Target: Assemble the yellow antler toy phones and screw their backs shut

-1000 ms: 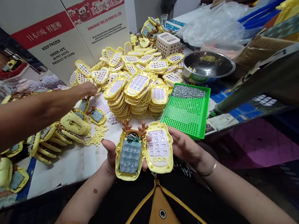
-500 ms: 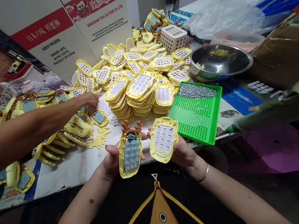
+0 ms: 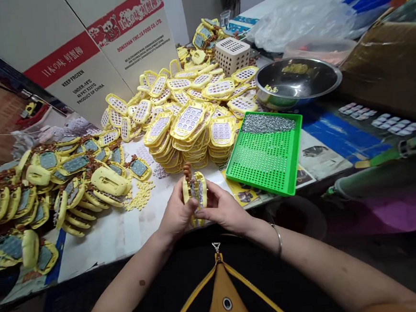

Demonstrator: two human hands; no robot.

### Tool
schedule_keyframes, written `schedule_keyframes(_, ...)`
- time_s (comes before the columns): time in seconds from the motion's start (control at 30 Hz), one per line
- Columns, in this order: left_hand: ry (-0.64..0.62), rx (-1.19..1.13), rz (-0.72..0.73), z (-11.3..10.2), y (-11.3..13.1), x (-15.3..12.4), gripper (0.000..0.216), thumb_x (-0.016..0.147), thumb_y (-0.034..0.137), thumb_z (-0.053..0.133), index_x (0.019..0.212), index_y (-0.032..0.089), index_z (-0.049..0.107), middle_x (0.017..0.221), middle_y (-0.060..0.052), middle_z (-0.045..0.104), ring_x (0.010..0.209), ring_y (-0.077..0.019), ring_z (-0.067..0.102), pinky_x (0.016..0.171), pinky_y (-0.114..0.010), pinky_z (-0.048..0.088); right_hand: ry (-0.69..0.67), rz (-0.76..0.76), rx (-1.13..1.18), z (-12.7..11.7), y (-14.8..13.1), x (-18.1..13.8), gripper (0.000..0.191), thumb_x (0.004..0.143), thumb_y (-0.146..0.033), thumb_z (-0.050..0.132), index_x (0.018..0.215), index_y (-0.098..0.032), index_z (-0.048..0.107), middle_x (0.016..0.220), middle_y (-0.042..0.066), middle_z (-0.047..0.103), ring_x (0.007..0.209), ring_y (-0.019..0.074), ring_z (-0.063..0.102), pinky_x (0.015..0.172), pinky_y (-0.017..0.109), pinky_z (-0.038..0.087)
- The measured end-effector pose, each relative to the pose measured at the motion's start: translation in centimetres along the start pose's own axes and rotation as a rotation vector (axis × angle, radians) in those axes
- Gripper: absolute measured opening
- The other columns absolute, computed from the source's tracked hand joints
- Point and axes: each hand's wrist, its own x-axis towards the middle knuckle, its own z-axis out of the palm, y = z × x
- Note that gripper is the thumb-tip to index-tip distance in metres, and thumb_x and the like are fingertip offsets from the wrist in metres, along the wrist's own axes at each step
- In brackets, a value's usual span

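Two yellow toy-phone halves (image 3: 195, 191) stand on edge, pressed face to face, just above the table's front edge. A brown antler piece sticks up from the top of the left half. My left hand (image 3: 177, 213) is closed round the left half. My right hand (image 3: 224, 210) is closed on the right half with the keypad. Both hands meet around the joined shells right in front of my body.
A big heap of yellow keypad shells (image 3: 186, 114) fills the table's middle. A green perforated tray (image 3: 265, 155) with small screws lies to the right, a steel bowl (image 3: 297, 81) behind it. Assembled yellow shells (image 3: 51, 182) pile up at left. Cardboard boxes (image 3: 88, 55) stand behind.
The two halves, held apart and face up before, have been swung together and now stand closed on edge. Another person's arm that reached in from the left has gone.
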Motion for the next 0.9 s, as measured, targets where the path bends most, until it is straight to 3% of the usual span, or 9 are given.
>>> schedule_keyframes(0.13,-0.067,-0.08,-0.065,0.4,-0.5,0.0,0.091,0.057,0.066,0.078,0.13,0.02,0.051,0.118,-0.011,0.063,0.109,-0.0285,0.06,0.093,-0.038,0.046,-0.02,-0.002,-0.013,-0.1,0.2,-0.1,0.1,0.055,-0.031,0.091,0.141,-0.026,0.04,0.133,0.009,0.06,0.12,0.0256,0.06,0.106,0.043,0.047)
schedule_keyframes(0.3,-0.019,-0.182,-0.134,1.0,-0.1,0.0,0.064,0.08,0.061,0.062,0.13,0.021,0.054,0.12,-0.01,0.065,0.108,-0.0248,0.061,0.092,-0.035,0.046,-0.029,-0.019,-0.05,-0.1,-0.1,-0.3,0.101,0.057,-0.037,0.089,0.144,-0.028,0.038,0.141,0.009,0.055,0.125,0.0264,0.058,0.107,0.042,0.047)
schedule_keyframes(0.43,0.018,-0.171,-0.139,1.2,0.3,0.1,0.066,0.074,0.054,0.074,0.128,0.023,0.055,0.124,-0.009,0.064,0.111,-0.0249,0.061,0.092,-0.033,0.046,-0.046,-0.005,-0.058,-0.2,0.1,-0.2,0.103,0.058,-0.039,0.088,0.146,-0.028,0.036,0.146,0.01,0.05,0.13,0.0281,0.053,0.112,0.046,0.042)
schedule_keyframes(0.57,0.061,-0.123,-0.061,1.4,0.4,0.1,0.063,0.07,0.052,0.077,0.123,0.023,0.058,0.135,-0.009,0.058,0.127,-0.0259,0.051,0.101,-0.032,0.042,-0.089,-0.043,-0.037,-0.4,0.5,-0.2,0.092,0.06,-0.043,0.086,0.14,-0.028,0.042,0.151,0.008,0.045,0.137,0.0283,0.046,0.116,0.045,0.035)
schedule_keyframes(0.77,-0.026,-0.106,-0.026,1.5,0.6,0.3,0.077,0.06,0.043,0.087,0.128,0.025,0.054,0.126,-0.008,0.064,0.116,-0.0225,0.058,0.097,-0.03,0.046,-0.098,-0.1,-0.293,-0.7,0.4,-0.4,0.069,0.066,-0.042,0.082,0.124,-0.018,0.052,0.125,0.011,0.06,0.119,0.0284,0.057,0.103,0.044,0.046)
schedule_keyframes(0.9,-0.055,-0.167,-0.142,0.4,1.1,0.4,0.065,0.056,0.041,0.089,0.113,0.018,0.067,0.115,-0.01,0.07,0.101,-0.0226,0.065,0.087,-0.029,0.05,-0.283,-0.081,-0.37,-1.0,-0.5,-0.8,0.048,0.079,-0.046,0.069,0.114,-0.017,0.055,0.106,0.007,0.065,0.097,0.0212,0.062,0.088,0.036,0.053)
